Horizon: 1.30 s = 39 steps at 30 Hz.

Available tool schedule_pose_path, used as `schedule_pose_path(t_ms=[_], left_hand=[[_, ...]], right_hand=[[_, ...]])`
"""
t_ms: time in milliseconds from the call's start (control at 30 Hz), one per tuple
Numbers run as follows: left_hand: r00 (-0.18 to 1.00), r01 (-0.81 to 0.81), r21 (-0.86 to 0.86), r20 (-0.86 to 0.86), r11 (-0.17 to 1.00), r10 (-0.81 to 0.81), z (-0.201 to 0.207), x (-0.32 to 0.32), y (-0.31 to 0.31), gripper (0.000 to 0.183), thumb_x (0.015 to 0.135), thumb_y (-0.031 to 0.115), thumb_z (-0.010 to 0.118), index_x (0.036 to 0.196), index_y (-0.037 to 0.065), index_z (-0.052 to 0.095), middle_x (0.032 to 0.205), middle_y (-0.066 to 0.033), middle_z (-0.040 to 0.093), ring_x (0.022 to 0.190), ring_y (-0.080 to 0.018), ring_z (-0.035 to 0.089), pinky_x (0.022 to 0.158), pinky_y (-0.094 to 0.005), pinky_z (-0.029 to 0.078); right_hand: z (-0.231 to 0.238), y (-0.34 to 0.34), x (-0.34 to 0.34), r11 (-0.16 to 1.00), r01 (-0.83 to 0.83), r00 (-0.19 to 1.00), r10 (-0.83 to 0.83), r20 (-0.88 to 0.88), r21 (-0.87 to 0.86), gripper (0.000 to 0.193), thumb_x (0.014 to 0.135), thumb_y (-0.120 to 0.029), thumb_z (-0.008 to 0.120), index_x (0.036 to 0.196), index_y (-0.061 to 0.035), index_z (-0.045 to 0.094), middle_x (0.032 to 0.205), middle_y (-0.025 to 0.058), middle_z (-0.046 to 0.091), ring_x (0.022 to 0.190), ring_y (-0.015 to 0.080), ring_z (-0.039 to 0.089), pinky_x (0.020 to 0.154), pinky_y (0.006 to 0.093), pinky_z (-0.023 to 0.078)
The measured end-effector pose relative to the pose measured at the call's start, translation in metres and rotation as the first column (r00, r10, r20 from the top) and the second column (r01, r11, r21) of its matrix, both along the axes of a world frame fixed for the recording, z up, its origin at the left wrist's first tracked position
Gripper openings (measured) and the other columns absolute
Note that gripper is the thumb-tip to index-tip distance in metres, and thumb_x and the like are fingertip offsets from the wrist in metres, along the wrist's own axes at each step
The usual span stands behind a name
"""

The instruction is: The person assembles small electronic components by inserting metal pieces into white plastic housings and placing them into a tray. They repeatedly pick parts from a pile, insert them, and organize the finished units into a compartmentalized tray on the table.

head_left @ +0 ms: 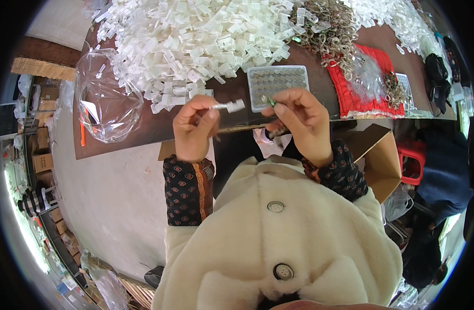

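Between the thumb and fingers of my left hand [193, 126] is a small white plastic casing [232, 106], held sideways with its wider end toward the right. My right hand [304, 121] pinches a small green circuit board [271, 101] at its fingertips; finer detail on it is too small to make out. The two pieces are apart, in front of the table's near edge. Just beyond them a white tray [250, 98] holds rows of round silvery button cells [278, 80]. A big heap of white plastic casings [195, 41] spreads over the table behind my left hand.
A tangle of brownish wired parts [330, 33] lies beyond the tray. To its right is a red cloth [345, 98] with clear plastic on it. At left rests a clear plastic bag [108, 98]. A cardboard box [384, 160] and red stool [411, 164] stand right of me.
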<state>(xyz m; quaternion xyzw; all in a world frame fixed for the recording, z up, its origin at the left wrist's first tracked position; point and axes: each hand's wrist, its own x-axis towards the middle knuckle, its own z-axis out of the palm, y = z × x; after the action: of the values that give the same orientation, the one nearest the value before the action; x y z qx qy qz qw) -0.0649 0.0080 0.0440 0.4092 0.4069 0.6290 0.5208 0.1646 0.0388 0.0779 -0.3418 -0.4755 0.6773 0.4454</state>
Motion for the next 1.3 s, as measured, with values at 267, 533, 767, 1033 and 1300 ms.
schedule_pose_path(t_ms=[267, 533, 767, 1033, 1300], left_hand=[[0.975, -0.075, 0.016, 0.213, 0.997, 0.070, 0.013, 0.045, -0.015, 0.017, 0.091, -0.001, 0.064, 0.108, 0.003, 0.061, 0.104, -0.0103, 0.065, 0.066, -0.0069, 0.052, 0.049, -0.0193, 0.036], [0.967, -0.168, -0.108, 0.175, 0.980, 0.185, 0.016, 0.068, -0.022, 0.019, 0.088, -0.005, 0.069, 0.105, 0.000, 0.063, 0.092, -0.0085, 0.071, 0.061, -0.0026, 0.055, 0.047, -0.0171, 0.040], [0.963, -0.130, -0.065, 0.229, 0.989, 0.142, 0.015, 0.068, -0.022, 0.025, 0.089, -0.004, 0.066, 0.114, 0.000, 0.063, 0.110, -0.0155, 0.070, 0.057, -0.0037, 0.053, 0.042, -0.0173, 0.035], [0.987, -0.158, 0.047, 0.050, 0.986, 0.155, 0.009, 0.064, -0.024, 0.024, 0.087, -0.004, 0.069, 0.110, 0.000, 0.062, 0.110, -0.0192, 0.070, 0.061, -0.0048, 0.056, 0.044, -0.0168, 0.039], [0.970, -0.189, 0.167, 0.185, 0.968, 0.157, 0.002, 0.068, -0.024, 0.024, 0.088, -0.002, 0.069, 0.109, 0.003, 0.058, 0.107, -0.0189, 0.070, 0.076, -0.0106, 0.063, 0.056, -0.0196, 0.048]], right_hand=[[0.002, -0.005, -0.016, 0.997, -0.041, 0.990, 0.050, -0.133, 0.069, 0.016, 0.100, 0.001, 0.053, 0.115, 0.0018, 0.056, 0.107, 0.0091, 0.063, 0.099, 0.0159, 0.066, 0.082, 0.0308, 0.060], [0.006, -0.010, -0.020, 0.922, 0.113, 0.990, -0.137, 0.039, 0.371, 0.016, 0.091, 0.006, 0.062, 0.106, 0.0025, 0.065, 0.101, 0.0084, 0.066, 0.089, 0.0127, 0.067, 0.075, 0.0244, 0.056], [0.015, -0.007, -0.009, 0.886, 0.040, 0.951, -0.175, 0.254, 0.462, 0.018, 0.085, 0.006, 0.067, 0.101, -0.0022, 0.070, 0.091, 0.0051, 0.066, 0.072, 0.0093, 0.060, 0.062, 0.0216, 0.047], [0.014, -0.007, -0.005, 0.927, -0.047, 0.985, -0.019, 0.172, 0.373, 0.018, 0.088, 0.010, 0.066, 0.103, 0.0030, 0.070, 0.095, 0.0049, 0.063, 0.073, 0.0057, 0.059, 0.063, 0.0193, 0.044], [0.014, -0.009, -0.010, 0.929, -0.039, 0.991, -0.011, 0.131, 0.368, 0.020, 0.082, 0.006, 0.074, 0.101, -0.0013, 0.072, 0.090, 0.0059, 0.067, 0.078, 0.0119, 0.063, 0.066, 0.0230, 0.049]])
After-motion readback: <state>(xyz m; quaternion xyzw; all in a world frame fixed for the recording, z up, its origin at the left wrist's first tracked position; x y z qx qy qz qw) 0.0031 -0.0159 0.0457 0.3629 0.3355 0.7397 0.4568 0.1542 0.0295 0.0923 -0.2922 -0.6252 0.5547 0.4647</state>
